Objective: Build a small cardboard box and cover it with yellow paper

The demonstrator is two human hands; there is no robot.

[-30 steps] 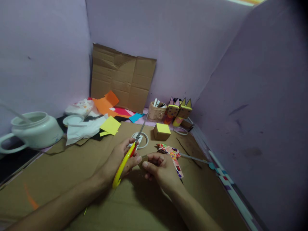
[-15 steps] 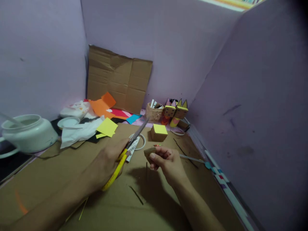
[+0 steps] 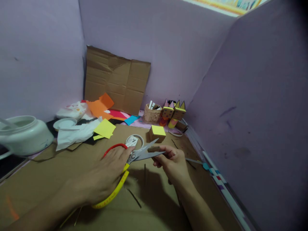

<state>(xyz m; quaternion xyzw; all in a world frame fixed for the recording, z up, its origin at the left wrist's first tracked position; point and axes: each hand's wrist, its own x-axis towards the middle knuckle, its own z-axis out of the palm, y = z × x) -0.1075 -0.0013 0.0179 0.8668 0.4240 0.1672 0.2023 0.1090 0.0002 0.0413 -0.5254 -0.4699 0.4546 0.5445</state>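
Note:
My left hand (image 3: 112, 173) is wrapped round the scissors (image 3: 133, 157), which have one red and one yellow handle. Their blades are spread and point right, reaching my other hand. Between the fingers of my right hand (image 3: 173, 160) is a small brown cardboard piece (image 3: 154, 149), pinched close to the blades. Thin dark strips (image 3: 134, 198) lie on the cardboard sheet (image 3: 108, 213) below. Beyond the hands sits a small cardboard box (image 3: 157, 133) with a yellow top, beside a white tape ring (image 3: 142, 140).
A white pot (image 3: 29, 138) stands at the left, near white tissue (image 3: 77, 134) and yellow paper (image 3: 105, 128). At the back are a basket of markers (image 3: 152, 115), two eared paper figures (image 3: 179, 114) and a leaning cardboard panel (image 3: 117, 80).
The scissors have opened and swung from pointing up to pointing right, toward the cardboard piece. That piece has tilted in my right hand, and the view has shifted slightly.

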